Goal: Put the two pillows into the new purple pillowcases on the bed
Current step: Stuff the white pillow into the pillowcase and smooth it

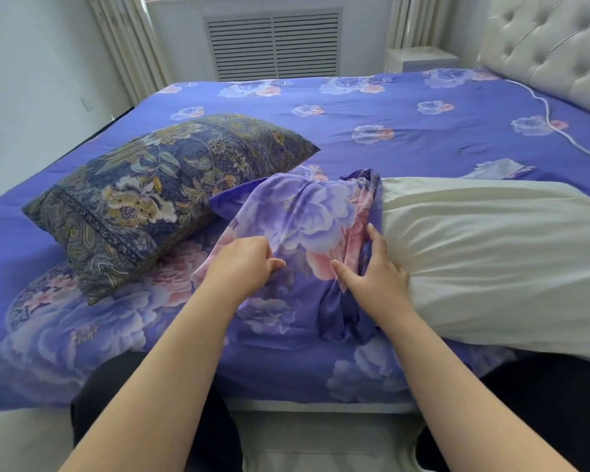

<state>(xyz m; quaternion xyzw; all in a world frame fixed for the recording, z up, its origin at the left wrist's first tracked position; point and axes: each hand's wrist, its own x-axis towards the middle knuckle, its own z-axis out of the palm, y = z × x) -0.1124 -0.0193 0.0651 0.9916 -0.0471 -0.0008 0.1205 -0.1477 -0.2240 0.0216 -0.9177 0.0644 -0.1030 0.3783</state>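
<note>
Your left hand is gripping the bunched pillowcase near the bed's front edge; your right hand, fingers spread, is pressing the case against the pillow.

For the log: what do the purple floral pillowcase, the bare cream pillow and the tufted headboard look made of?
Purple floral pillowcase: thin woven cloth, probably cotton or polyester, with a slight sheen; it bunches into soft folds. Bare cream pillow: matte cloth shell over soft filling, finely wrinkled. Tufted headboard: pale padded upholstery, possibly faux leather, with a smooth gloss between buttons.
</note>
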